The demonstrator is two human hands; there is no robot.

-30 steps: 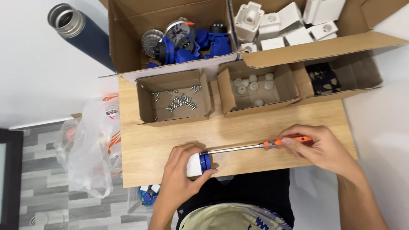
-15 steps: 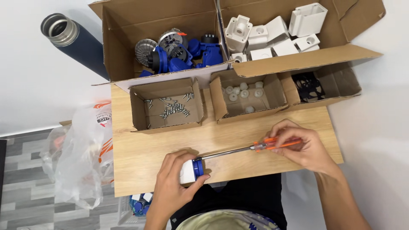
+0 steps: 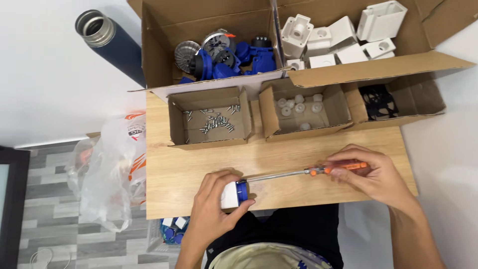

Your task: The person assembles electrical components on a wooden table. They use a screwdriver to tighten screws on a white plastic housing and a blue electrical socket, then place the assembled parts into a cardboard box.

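Head view. The left hand (image 3: 214, 209) is clenched around a small white-and-blue assembly (image 3: 234, 194), holding it down near the near edge of the wooden worktop (image 3: 179, 169), left of centre. The blue end of the assembly faces right. The right hand (image 3: 373, 174) grasps the orange handle of a screwdriver (image 3: 308, 172), with fingers wrapped over the grip. The metal shaft of the screwdriver runs nearly level from the handle leftward, and its tip meets the blue end of the assembly. The right hand lies toward the right edge of the worktop, well apart from the left hand.

Along the far edge of the worktop stand three small open cardboard boxes in a row. The left box (image 3: 209, 119) holds loose metal screws (image 3: 214, 121). The middle box (image 3: 301, 112) holds small white caps (image 3: 296, 105). The right box (image 3: 398, 102) holds a black round part (image 3: 378, 102).

Beyond these, a large open carton (image 3: 209, 20) is split by a divider. Its left compartment holds blue housings (image 3: 234, 57) and grey round metal parts. Its right compartment holds white moulded blocks (image 3: 343, 37).

A dark blue flask (image 3: 112, 42) with a metal rim stands off the far-left corner of the worktop. A clear plastic bag (image 3: 107, 174) with orange print hangs off the left edge.
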